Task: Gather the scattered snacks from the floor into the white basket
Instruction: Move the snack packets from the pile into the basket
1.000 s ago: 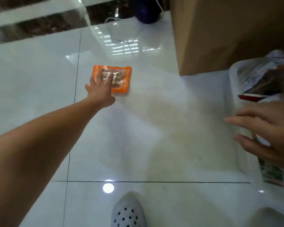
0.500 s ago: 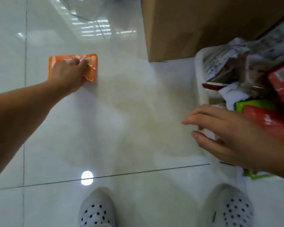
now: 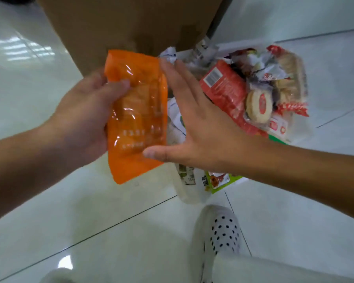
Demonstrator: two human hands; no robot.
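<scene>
My left hand (image 3: pixel 84 117) holds an orange snack packet (image 3: pixel 136 117) by its left edge, lifted off the floor and hanging upright. My right hand (image 3: pixel 194 127) is spread flat just right of the packet, its thumb touching the packet's lower right side, fingers apart and not gripping. Behind my right hand stands the white basket (image 3: pixel 185 190), heaped with snacks: a red packet (image 3: pixel 225 92), round biscuits in clear wrap (image 3: pixel 260 105) and a green packet (image 3: pixel 219 180) at the near rim. The orange packet is just left of the basket's contents.
A large brown cardboard box (image 3: pixel 127 23) stands right behind the basket and packet. Glossy white floor tiles (image 3: pixel 110 231) lie all around. My white polka-dot slipper (image 3: pixel 221 231) is on the floor just in front of the basket.
My left hand has picked the orange packet up off the floor and carried it right to the basket. My right hand has risen from the basket's rim to meet the packet.
</scene>
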